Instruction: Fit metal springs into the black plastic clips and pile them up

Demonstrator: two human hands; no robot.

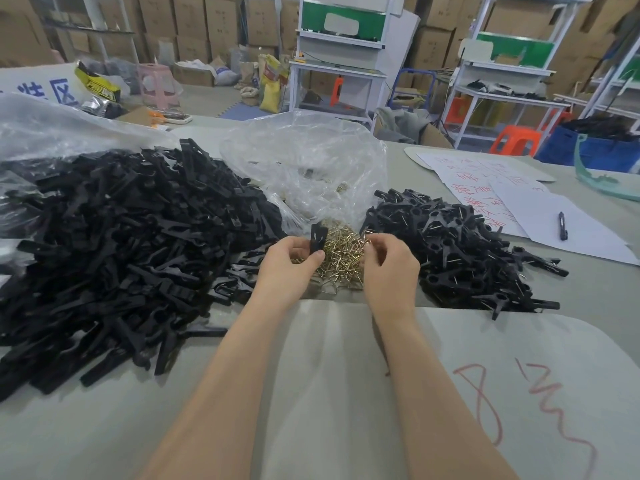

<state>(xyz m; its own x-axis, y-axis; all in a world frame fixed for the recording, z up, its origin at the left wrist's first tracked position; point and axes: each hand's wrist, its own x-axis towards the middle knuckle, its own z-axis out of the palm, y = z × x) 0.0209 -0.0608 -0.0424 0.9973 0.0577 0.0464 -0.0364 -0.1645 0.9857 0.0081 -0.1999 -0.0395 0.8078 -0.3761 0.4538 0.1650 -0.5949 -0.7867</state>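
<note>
Black plastic clips still without springs lie in a broad heap on the left of the table, and in the head view, the only one you have, that heap is clearly bigger than the finished pile on your right, where the clips show bright wire legs poking out. Between the two, at the mouth of a crumpled clear bag, sits the loose heap of brass-coloured metal springs, right under your fingers. Your left hand has its grip clamped on one clip, held upright between thumb and fingers just above the springs. Your right hand is curled at the edge of the spring heap with its grip pinched together on what looks like a single spring, near the held clip but not yet touching it. So you appear to be in the middle of one more cycle: the clip is picked, the spring is picked, but the fitting is not done. Judged by the piles, a fair batch is assembled and stacked, yet most of the work remains, with plenty of springs left to feed it.
</note>
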